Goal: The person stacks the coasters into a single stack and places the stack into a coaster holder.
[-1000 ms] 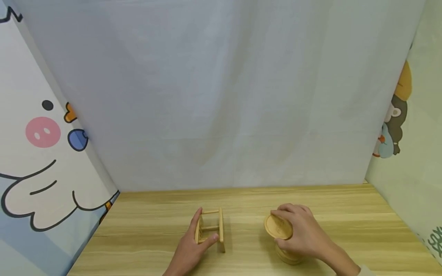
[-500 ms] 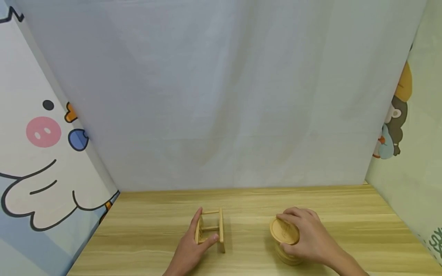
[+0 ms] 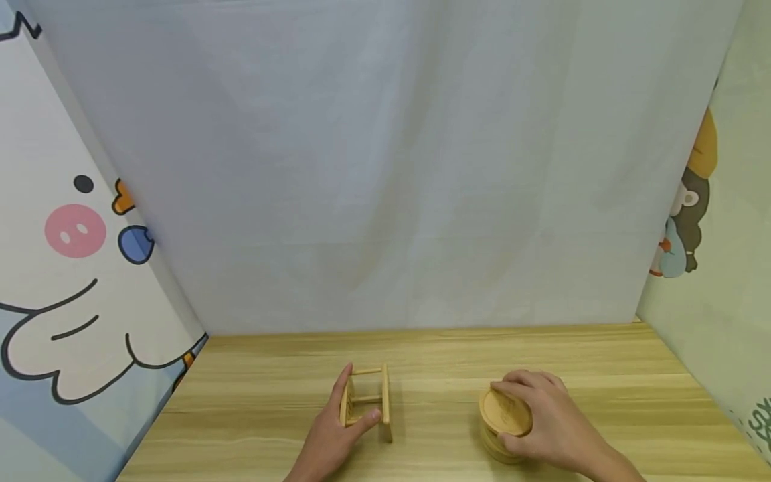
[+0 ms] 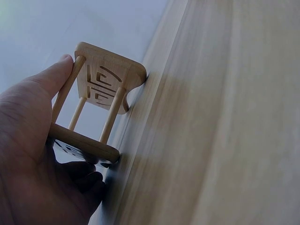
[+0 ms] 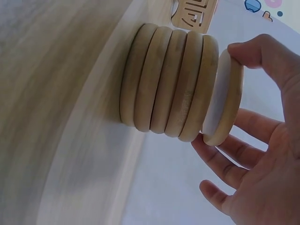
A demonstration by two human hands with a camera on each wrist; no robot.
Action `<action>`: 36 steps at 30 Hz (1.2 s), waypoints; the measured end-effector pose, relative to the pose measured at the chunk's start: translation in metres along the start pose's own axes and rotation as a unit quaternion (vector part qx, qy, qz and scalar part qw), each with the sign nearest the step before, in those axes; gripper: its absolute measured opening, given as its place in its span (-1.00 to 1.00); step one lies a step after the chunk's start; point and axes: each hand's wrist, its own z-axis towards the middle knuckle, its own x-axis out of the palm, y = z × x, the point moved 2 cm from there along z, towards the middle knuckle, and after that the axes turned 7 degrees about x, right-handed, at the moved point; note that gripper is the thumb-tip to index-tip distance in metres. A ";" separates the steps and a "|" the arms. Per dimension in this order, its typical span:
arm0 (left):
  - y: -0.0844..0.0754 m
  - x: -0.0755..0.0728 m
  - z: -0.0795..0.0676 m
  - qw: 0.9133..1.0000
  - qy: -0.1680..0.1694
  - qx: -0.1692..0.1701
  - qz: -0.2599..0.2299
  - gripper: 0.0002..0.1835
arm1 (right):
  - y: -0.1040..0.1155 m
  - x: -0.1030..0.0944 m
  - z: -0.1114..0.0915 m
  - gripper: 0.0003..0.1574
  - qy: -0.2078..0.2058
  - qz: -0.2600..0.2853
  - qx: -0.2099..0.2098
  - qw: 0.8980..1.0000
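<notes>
My left hand [image 3: 334,428] grips a small wooden coaster holder [image 3: 386,405] standing on the table. In the left wrist view the thumb lies along one of the rods of the coaster holder [image 4: 105,68], and the other fingers are around the near slotted panel. My right hand [image 3: 551,428] pinches the edge of a round wooden coaster [image 3: 504,410] between thumb and fingers. Below it is a stack of several like coasters [image 3: 497,451]. The right wrist view shows a gap, slightly wedge-shaped, between the held coaster [image 5: 233,101] and the stack's top; one fingertip touches or nearly touches the stack.
Both items stand on a wood-grain table [image 3: 440,395], with bare surface between them. A pale cloth [image 3: 385,167] hangs along the back edge. Printed cartoon panels rise at the left [image 3: 72,301] and right [image 3: 711,301] sides.
My right hand has moved right and a little toward me, bringing the pinched coaster over the stack and nearer to level. The left hand and the coaster holder stay in place.
</notes>
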 end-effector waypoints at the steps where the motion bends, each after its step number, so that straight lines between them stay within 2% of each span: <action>1: 0.000 0.000 0.000 1.000 -0.001 0.001 0.001 0.13 | -0.001 0.000 -0.001 -0.15 0.001 -0.001 -0.001 1.000; 9: -0.001 0.000 0.000 1.000 0.000 -0.001 0.006 0.13 | -0.004 -0.003 -0.006 -0.15 0.040 0.004 0.021 0.999; 21: 0.000 0.000 0.000 1.000 0.001 0.001 0.007 0.12 | -0.007 0.000 -0.012 -0.13 0.014 -0.024 0.000 1.000; 28: -0.001 0.000 -0.001 1.000 -0.001 0.002 0.009 0.12 | -0.008 0.003 -0.015 -0.12 -0.024 -0.046 -0.031 0.998; 31: -0.002 0.000 -0.002 1.000 -0.002 0.004 0.011 0.12 | -0.009 0.003 -0.016 -0.12 -0.022 -0.048 -0.030 0.998; 36: -0.003 0.000 -0.002 1.000 -0.003 0.003 0.014 0.12 | -0.009 0.004 -0.016 -0.11 0.004 -0.039 -0.015 0.999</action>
